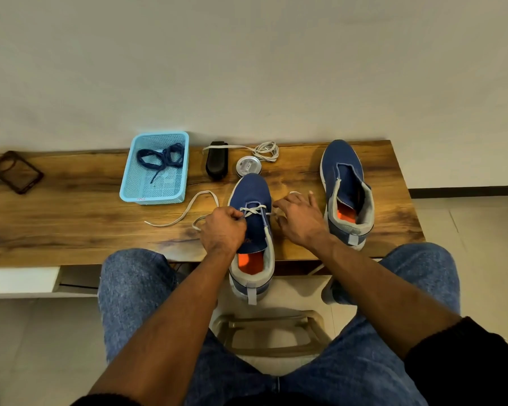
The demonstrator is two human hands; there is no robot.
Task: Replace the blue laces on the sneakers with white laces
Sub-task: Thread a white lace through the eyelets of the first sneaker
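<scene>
Near sneaker [251, 218] sits toe-away on the wooden table [71, 230], heel overhanging the front edge; orange insole visible. White lace [254, 210] is crossed once through the lowest eyelets. Left hand [223, 230] is curled tight, pinching the lace at the left eyelet row; the lace's loose left end trails across the table toward the basket. Right hand [298, 221] lies just right of the shoe, fingers partly spread, thumb and forefinger pointing toward the lace's right end; whether they actually pinch it cannot be told. Second sneaker [346, 194] stands well to the right, unlaced. Blue laces [160, 159] lie tangled in the light blue mesh basket [129, 183]. Behind the near shoe: a second white lace [264, 151], coiled, a black oblong case [216, 164], a round tin [248, 167]. Phone case [15, 171] at far left.
</scene>
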